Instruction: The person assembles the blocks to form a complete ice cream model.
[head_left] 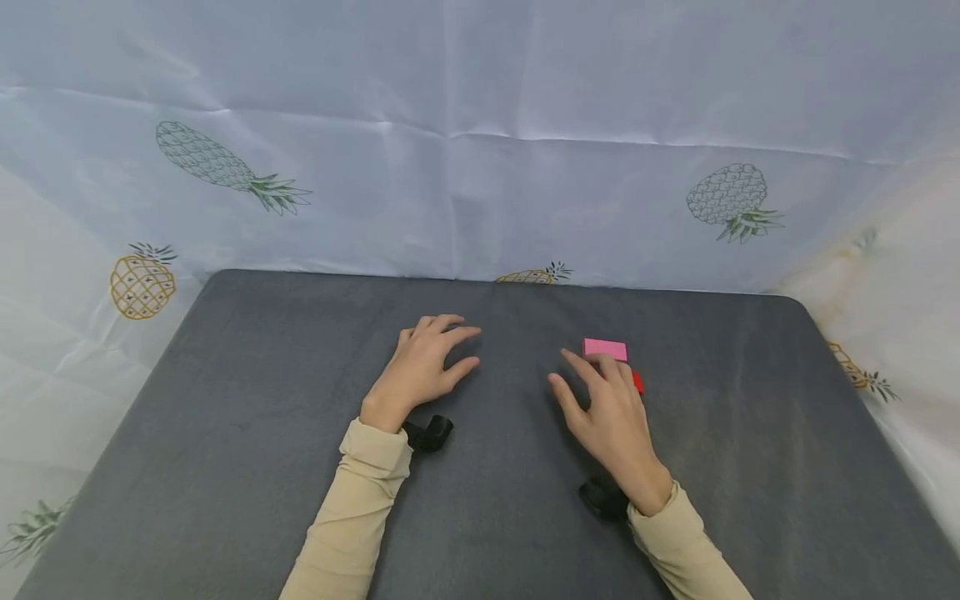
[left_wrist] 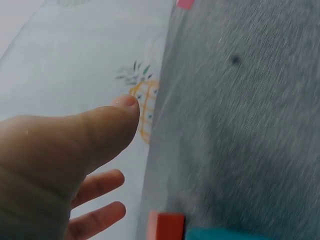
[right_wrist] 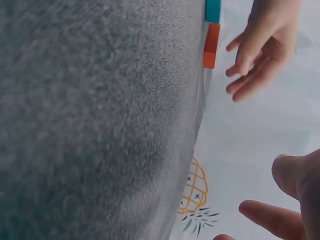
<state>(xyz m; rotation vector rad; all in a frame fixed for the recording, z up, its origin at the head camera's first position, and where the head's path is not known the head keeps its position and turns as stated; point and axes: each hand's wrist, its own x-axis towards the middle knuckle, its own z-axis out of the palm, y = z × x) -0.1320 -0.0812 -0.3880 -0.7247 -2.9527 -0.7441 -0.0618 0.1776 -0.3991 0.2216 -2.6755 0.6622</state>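
My left hand (head_left: 422, 367) hovers over the left middle of the table, fingers spread and holding nothing. In the left wrist view, an orange block (left_wrist: 169, 227) and a teal block (left_wrist: 225, 235) lie side by side below the hand. The right wrist view also has the orange block (right_wrist: 211, 46) and teal block (right_wrist: 213, 10) near the left hand; from the head they are hidden. My right hand (head_left: 611, 412), fingers loosely bent and apart, holds nothing. Just beyond its fingers lies a pink block (head_left: 604, 349). A red block (head_left: 637, 382) is partly covered by that hand.
A dark grey cloth covers the table (head_left: 247, 433). White sheeting (head_left: 487, 183) printed with pineapples hangs behind the far edge and along both sides. Black wrist cameras (head_left: 431, 434) sit at the sleeve cuffs.
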